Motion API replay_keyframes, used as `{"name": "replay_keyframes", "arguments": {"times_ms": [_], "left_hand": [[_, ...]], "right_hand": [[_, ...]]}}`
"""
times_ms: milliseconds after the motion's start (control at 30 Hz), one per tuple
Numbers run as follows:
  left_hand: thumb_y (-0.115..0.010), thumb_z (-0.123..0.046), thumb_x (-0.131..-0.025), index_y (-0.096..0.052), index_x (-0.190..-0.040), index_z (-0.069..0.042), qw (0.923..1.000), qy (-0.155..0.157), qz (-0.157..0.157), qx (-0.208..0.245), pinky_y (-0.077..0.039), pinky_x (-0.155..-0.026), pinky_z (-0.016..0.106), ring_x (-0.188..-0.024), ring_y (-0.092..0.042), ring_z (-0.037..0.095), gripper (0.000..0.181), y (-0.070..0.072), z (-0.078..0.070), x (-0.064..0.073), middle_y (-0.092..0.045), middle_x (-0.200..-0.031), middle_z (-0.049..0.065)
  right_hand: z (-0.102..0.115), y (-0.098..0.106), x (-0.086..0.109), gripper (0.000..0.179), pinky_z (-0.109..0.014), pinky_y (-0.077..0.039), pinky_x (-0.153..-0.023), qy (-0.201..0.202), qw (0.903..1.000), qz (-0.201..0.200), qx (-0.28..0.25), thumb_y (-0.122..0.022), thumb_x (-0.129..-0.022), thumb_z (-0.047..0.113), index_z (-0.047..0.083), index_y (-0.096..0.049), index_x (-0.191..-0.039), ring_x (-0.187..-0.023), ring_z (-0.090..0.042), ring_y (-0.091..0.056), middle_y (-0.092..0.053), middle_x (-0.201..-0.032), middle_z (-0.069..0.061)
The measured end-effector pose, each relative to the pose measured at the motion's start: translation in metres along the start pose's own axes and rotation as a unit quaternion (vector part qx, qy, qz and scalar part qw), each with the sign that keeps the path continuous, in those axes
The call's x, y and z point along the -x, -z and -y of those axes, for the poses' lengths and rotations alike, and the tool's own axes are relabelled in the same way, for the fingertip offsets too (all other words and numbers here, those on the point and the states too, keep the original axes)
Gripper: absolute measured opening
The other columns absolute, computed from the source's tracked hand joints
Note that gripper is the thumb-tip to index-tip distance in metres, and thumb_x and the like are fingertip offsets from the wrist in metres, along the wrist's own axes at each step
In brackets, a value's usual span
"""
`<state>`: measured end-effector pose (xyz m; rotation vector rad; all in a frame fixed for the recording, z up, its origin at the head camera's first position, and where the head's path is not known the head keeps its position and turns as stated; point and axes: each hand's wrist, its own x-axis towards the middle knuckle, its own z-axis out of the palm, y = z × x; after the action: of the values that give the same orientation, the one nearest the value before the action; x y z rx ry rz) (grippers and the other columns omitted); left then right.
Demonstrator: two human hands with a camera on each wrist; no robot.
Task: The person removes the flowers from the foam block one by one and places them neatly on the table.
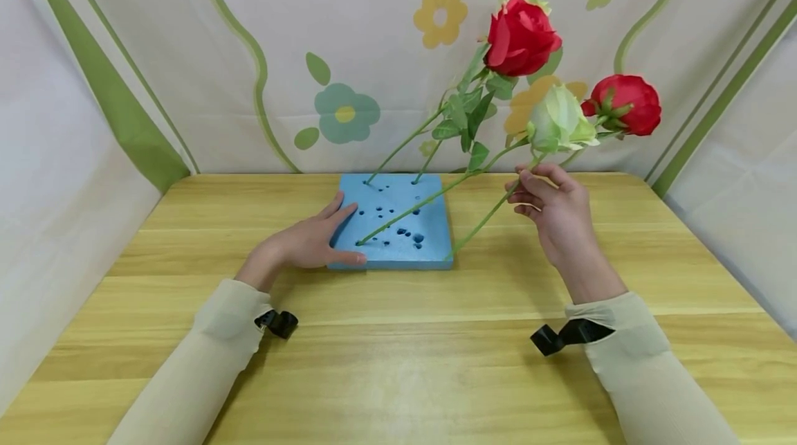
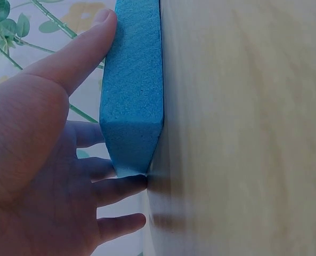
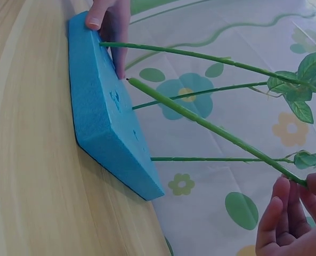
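My left hand [image 1: 311,234] rests with spread fingers on the left side of a blue foam block [image 1: 405,251], its thumb lying along the front edge. Three green stems stand tilted in holes in the block. Between thumb and fingertips my right hand [image 1: 557,203] pinches another rose stem [image 1: 482,220]. In the right wrist view, the lower end of this held stem [image 3: 200,122] points toward the block, apparently free of the holes. Above are a red rose [image 1: 523,40], a pale green-white rose [image 1: 560,123] and another red rose [image 1: 625,104]. Which bloom belongs to the held stem I cannot tell.
The block lies near the far edge of a wooden table [image 1: 398,362]. Behind it hangs a white cloth [image 1: 386,9] printed with flowers and green bands. Leaves [image 1: 467,113] and blooms lean to the right, close above my right hand.
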<state>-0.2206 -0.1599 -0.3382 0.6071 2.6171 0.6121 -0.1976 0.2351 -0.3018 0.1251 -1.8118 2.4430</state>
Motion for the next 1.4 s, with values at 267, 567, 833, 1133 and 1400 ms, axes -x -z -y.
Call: {"name": "replay_keyframes", "arguments": {"times_ms": [267, 567, 833, 1133, 1400], "left_hand": [[-0.070, -0.065, -0.095, -0.007, -0.173, -0.016, 1.0000, 0.000, 0.002, -0.003, -0.025, -0.130, 0.061, -0.165, -0.015, 0.045, 0.112, -0.002, 0.001, -0.001, 0.016, -0.179, 0.013], [-0.071, -0.066, -0.094, -0.008, -0.173, -0.017, 1.0000, 0.002, 0.001, -0.007, -0.027, -0.130, 0.061, -0.164, -0.017, 0.045, 0.112, -0.001, 0.000, 0.000, 0.015, -0.180, 0.013], [-0.070, -0.066, -0.094, -0.007, -0.173, -0.017, 1.0000, 0.003, 0.004, -0.004, -0.026, -0.129, 0.062, -0.164, -0.017, 0.046, 0.112, -0.002, 0.000, 0.000, 0.016, -0.179, 0.013], [-0.070, -0.067, -0.094, -0.006, -0.173, -0.018, 1.0000, 0.005, 0.004, -0.007, -0.026, -0.130, 0.061, -0.165, -0.016, 0.045, 0.113, -0.001, -0.001, 0.000, 0.016, -0.180, 0.012], [-0.069, -0.067, -0.095, -0.006, -0.173, -0.018, 0.9999, 0.005, 0.004, -0.008, -0.026, -0.130, 0.062, -0.164, -0.016, 0.046, 0.111, 0.000, -0.001, 0.001, 0.015, -0.180, 0.013]], "right_hand": [[-0.003, 0.002, 0.000, 0.014, -0.026, -0.057, -0.072, -0.011, 0.9999, -0.002, 0.004, -0.072, -0.103, 0.020, 0.008, -0.065, -0.103, -0.078, -0.016, -0.070, -0.077, -0.095, -0.001], [-0.004, 0.004, -0.001, 0.015, -0.025, -0.056, -0.071, -0.026, 0.9994, -0.006, 0.020, -0.072, -0.103, 0.022, 0.008, -0.068, -0.107, -0.078, -0.016, -0.068, -0.075, -0.094, 0.001], [-0.006, 0.007, -0.002, 0.017, -0.025, -0.055, -0.071, -0.036, 0.9989, -0.011, 0.027, -0.073, -0.102, 0.023, 0.009, -0.072, -0.112, -0.078, -0.015, -0.067, -0.072, -0.091, 0.001], [-0.007, 0.010, -0.004, 0.022, -0.026, -0.055, -0.071, -0.044, 0.9979, -0.023, 0.041, -0.072, -0.102, 0.025, 0.006, -0.073, -0.113, -0.078, -0.013, -0.067, -0.071, -0.092, 0.003], [-0.009, 0.015, -0.007, 0.019, -0.024, -0.055, -0.069, -0.057, 0.9961, -0.024, 0.063, -0.070, -0.104, 0.023, 0.007, -0.075, -0.113, -0.077, -0.012, -0.066, -0.074, -0.087, 0.005]]}}
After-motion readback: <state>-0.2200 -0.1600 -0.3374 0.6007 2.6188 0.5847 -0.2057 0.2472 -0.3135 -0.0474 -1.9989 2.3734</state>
